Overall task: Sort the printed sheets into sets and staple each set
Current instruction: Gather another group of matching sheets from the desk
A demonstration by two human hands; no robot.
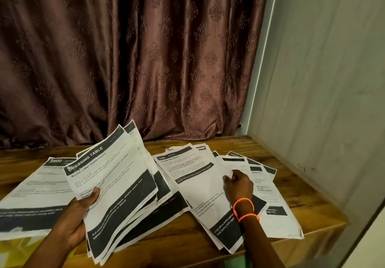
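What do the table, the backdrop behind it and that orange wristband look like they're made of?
Table: looks like wood or wood-look laminate, with brown grain streaks and a dull sheen. Curtain: woven fabric, hanging in folds, with a raised floral pattern and a slight shine. Orange wristband: probably small beads or coiled plastic; it is too small to tell.

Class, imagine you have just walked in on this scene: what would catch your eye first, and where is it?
First, the fan of printed sheets raised in the left hand, its top page headed "DRESSING TABLE". Next, more sheets lie spread across the wooden table, where the right hand, with orange bracelets on the wrist, pinches the edge of one. Behind it all hangs a patterned brown curtain.
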